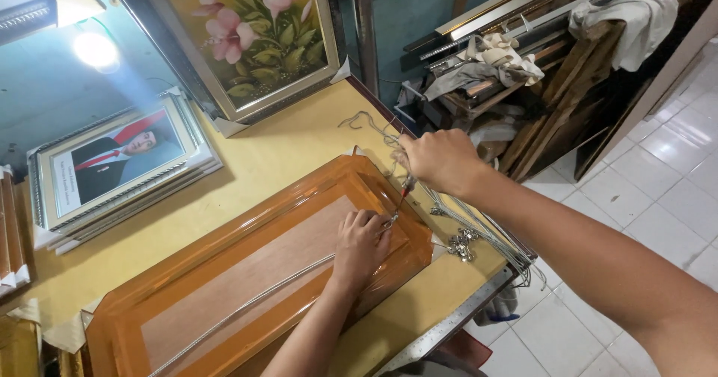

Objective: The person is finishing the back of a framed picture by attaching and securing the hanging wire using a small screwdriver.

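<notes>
An orange picture frame [187, 272] lies face down on the yellow table [299, 134], its brown backing board up. A grey hanging cord [247, 306] runs along the board. My left hand [360, 246] rests on the board near the frame's right end, fingertips pinching a small metal fitting [392, 218] at the cord's end. My right hand [441, 160] is above it, closed on a screwdriver [404, 190] with a red shaft part, its tip pointing down at the fitting.
A pile of small metal hangers [462, 244] and a bundle of grey cords [486, 231] lie at the table's right edge, with a steel ruler [449, 325] along the front. A floral painting [258, 33] leans at the back; a framed portrait [112, 160] lies left. Moulding strips [538, 40] are stacked right.
</notes>
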